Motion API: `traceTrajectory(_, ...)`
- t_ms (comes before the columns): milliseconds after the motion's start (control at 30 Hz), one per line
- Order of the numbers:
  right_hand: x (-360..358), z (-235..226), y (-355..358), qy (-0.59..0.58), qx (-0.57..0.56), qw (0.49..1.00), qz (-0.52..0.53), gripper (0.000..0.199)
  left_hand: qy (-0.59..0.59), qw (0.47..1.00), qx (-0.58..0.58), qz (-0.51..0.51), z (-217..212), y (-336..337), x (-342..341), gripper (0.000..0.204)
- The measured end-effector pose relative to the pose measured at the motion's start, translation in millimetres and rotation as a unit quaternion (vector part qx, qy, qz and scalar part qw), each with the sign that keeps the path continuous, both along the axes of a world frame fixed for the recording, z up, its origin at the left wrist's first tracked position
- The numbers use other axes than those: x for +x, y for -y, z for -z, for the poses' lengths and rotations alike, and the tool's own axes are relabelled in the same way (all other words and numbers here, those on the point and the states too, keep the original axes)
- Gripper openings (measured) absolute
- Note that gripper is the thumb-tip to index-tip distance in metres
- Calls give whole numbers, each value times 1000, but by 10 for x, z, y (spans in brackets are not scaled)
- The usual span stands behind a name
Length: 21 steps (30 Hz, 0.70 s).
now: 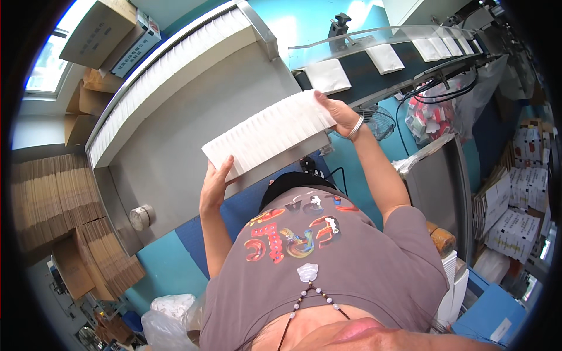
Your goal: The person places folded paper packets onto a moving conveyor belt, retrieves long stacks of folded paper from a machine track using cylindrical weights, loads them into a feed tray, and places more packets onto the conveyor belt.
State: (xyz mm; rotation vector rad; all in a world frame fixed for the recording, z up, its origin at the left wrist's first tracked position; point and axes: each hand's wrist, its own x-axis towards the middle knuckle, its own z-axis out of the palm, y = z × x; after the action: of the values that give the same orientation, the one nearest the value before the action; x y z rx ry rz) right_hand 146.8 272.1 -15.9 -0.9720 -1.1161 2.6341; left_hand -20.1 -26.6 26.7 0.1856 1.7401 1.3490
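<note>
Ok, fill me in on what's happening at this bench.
A person is holding a long stack of white packets pressed between both hands: the left hand at its near end, the right hand at the far end. The stack is over the grey table. Another row of packets stands along the table's far edge. Behind, single packets lie spaced out on a dark conveyor.

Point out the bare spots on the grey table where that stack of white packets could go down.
The grey table is bare between the long packet row at its far edge and the held stack, gripped by the left hand and right hand. Only a round knob interrupts the left end. The conveyor is crowded.
</note>
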Motion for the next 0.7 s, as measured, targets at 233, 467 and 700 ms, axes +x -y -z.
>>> traceTrajectory(233,-100,-53,56,63,119,991,2,48,5,1000,8,-4,18,-3,-33,70)
traceTrajectory(467,-133,33,31,77,142,987,10,42,25,999,24,1,25,8,-47,73)
traceTrajectory(700,-102,364,-169,59,-20,986,152,42,28,998,49,2,108,45,-83,72)
